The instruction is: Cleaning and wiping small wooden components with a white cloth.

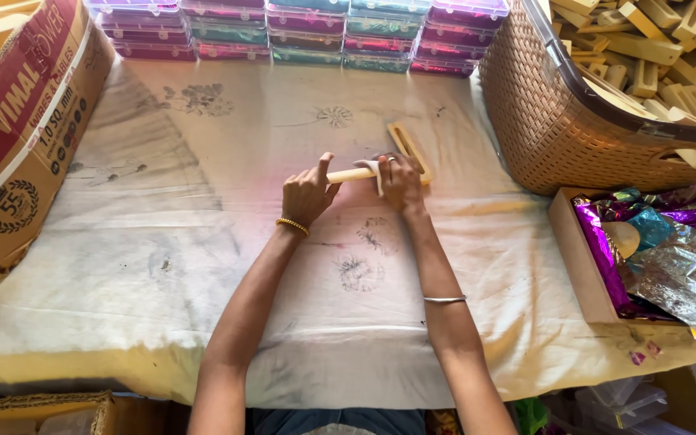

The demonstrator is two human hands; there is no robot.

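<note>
Left hand and right hand pinching wooden stick, bare cloth around, basket near right.

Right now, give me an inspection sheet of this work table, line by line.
Surface: table under a pale cloth with dark smudges and printed flower marks.
Job's things: a light wooden stick held level above the cloth; a small pale piece wrapped at its right end; a slotted wooden piece lies just behind.
Clutter: stacked coloured plastic boxes along the far edge; cardboard carton at left.
Grippers: left hand grips the stick; right hand pinches the pale piece on it.
Cables: nothing seen.
Surroundings: woven basket of wooden pieces at right; shallow box of shiny foil in front of it.
</note>
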